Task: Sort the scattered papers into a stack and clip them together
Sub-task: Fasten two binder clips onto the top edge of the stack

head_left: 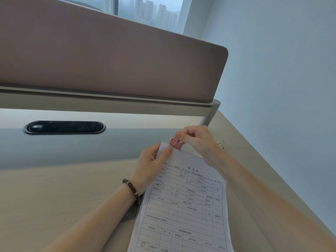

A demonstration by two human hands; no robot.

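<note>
A stack of white printed forms (185, 202) lies on the beige desk, its top edge raised. My left hand (151, 166) pinches the stack's top left corner, thumb on top. A pink binder clip (176, 143) sits on the top edge of the stack. My right hand (197, 140) grips the clip's wire handles between thumb and fingers. Whether the clip's jaws fully bite the paper is hidden by my fingers.
A gold binder clip (222, 143) lies on the desk (63, 188) just behind my right wrist. A black oval cable port (64, 127) is set in the desk at back left. A brown partition screen (109, 57) borders the desk's back edge; a wall stands right.
</note>
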